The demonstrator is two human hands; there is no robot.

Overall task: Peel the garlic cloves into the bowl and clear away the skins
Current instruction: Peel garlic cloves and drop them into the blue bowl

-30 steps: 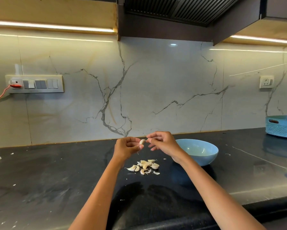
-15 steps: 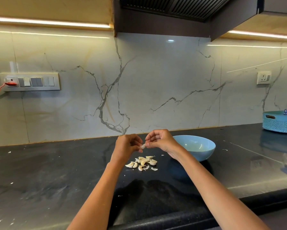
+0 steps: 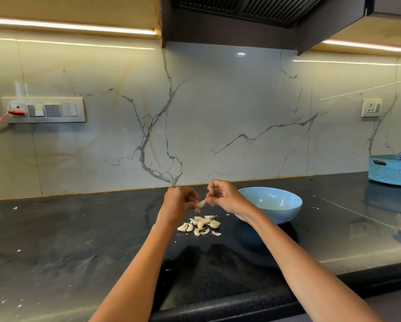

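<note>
Hands (image 3: 179, 202) lowered; basket (image 3: 391, 169) far right.

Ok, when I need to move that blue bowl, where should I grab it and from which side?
Take the bowl by its thin rim on the right, thumb inside. Its round sloping wall offers no hold, and that side is away from both hands and the garlic pile.

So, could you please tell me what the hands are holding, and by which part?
One small pale garlic clove: the left hand pinches its left end, the right hand its right end, with the fingers.
</note>
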